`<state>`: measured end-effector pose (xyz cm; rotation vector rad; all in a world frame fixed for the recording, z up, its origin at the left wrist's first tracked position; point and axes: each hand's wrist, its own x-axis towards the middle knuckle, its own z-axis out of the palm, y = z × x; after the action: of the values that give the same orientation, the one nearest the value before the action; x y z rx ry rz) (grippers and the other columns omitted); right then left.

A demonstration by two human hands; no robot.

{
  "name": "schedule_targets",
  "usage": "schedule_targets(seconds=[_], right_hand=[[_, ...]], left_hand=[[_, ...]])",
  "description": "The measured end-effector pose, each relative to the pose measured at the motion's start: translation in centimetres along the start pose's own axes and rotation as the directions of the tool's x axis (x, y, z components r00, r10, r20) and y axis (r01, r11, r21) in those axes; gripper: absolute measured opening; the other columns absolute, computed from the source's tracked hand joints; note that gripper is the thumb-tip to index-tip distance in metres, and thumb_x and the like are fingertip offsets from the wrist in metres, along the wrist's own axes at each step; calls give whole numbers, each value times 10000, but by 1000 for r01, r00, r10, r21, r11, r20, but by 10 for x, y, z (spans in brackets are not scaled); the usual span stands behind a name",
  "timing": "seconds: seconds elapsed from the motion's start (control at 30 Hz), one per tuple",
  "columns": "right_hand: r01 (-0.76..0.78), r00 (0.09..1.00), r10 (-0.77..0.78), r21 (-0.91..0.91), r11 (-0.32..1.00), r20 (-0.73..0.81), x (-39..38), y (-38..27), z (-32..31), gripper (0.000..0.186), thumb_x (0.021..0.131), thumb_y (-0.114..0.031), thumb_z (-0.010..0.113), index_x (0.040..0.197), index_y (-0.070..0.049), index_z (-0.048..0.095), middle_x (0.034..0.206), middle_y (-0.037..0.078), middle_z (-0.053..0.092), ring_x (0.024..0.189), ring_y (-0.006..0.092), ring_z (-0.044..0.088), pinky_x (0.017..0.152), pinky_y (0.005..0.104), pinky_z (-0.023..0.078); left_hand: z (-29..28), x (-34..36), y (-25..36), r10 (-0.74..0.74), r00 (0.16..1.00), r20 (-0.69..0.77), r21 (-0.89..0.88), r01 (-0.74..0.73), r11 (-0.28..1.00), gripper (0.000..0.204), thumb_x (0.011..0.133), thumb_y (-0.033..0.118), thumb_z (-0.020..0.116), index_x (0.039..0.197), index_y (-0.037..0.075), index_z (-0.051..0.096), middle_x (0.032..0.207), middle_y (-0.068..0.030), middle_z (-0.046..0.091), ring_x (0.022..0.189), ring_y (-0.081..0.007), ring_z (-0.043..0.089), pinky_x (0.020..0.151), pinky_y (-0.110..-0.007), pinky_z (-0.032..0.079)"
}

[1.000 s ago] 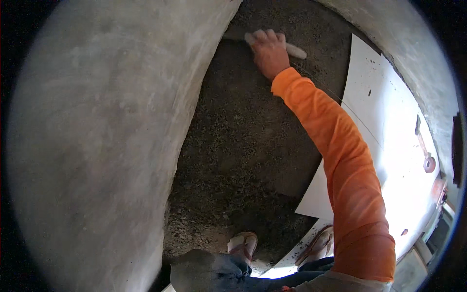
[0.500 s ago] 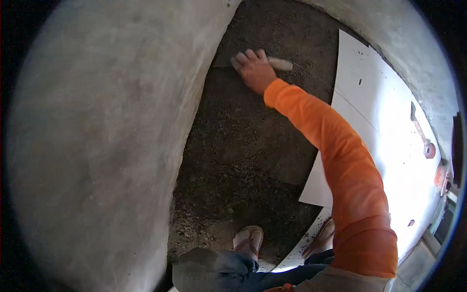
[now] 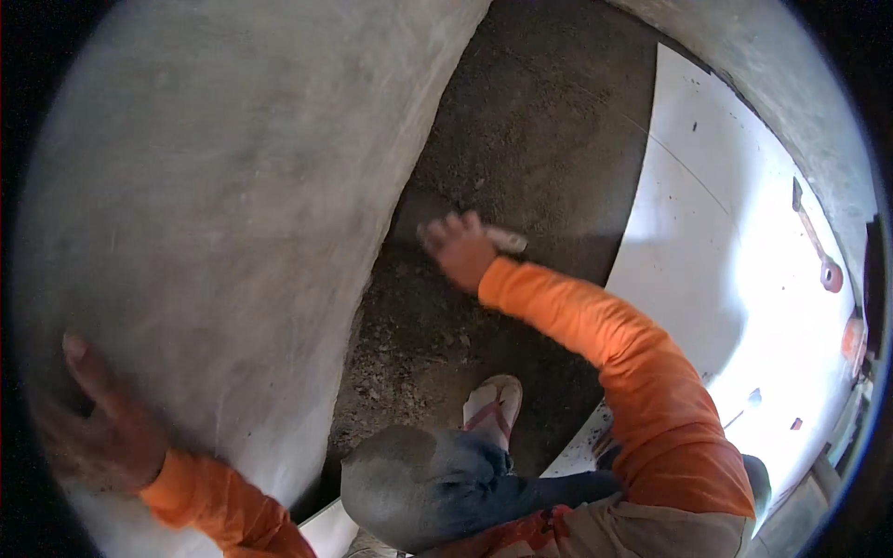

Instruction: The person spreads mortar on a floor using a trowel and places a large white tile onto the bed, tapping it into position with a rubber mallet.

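My right hand [image 3: 460, 253] is closed round the pale handle of a trowel [image 3: 508, 240]. The handle juts out on the thumb side, towards the right; the blade is dark and hard to tell from the floor. Under it lies dark, rough, damp-looking mortar or soil [image 3: 521, 121], smoother towards the far end. My left hand [image 3: 107, 423] is at the lower left, fingers spread against the grey plastered wall [image 3: 233, 186], partly blurred and shaded.
Large white sheets [image 3: 688, 195] lie along the right, with crumbs and a thin line on them. A long-handled tool [image 3: 817, 237] and a reddish object [image 3: 852, 342] rest near the right wall [image 3: 791, 84]. My sandalled foot [image 3: 491, 409] stands on the dark surface.
My right hand has drawn the trowel nearer to me along the wall's foot. My left hand has come into view against the wall. My knee has shifted and bends more.
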<state>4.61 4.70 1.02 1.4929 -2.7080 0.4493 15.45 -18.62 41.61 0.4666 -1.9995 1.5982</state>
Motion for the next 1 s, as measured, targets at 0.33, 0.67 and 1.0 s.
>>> schedule_targets(seconds=[0.33,0.67,1.0], right_hand=[[-311,938,280,-145,939,-202,-45,-14,-20,435,781,-136,520,1215,-135,549,979,53,510,906,234,484,789,441,394],[-191,980,188,46,981,60,-88,-97,-9,489,785,-143,532,1273,-160,508,1024,59,490,945,232,477,891,449,391],[-234,717,10,227,945,697,-158,38,-136,232,759,-275,608,730,-55,675,745,177,644,688,354,623,660,439,512]], left_hand=[[-88,-211,158,946,236,223,552,769,-322,434,923,343,479,1172,-7,547,1110,-156,597,1054,-283,573,906,-358,440],[-78,-310,110,928,-54,368,648,731,-214,438,944,360,457,1188,7,545,1128,-150,591,1041,-250,569,883,-337,443],[-102,-159,307,579,777,246,-509,612,-605,261,893,264,571,963,22,638,816,-112,656,727,-185,636,662,-317,501]])
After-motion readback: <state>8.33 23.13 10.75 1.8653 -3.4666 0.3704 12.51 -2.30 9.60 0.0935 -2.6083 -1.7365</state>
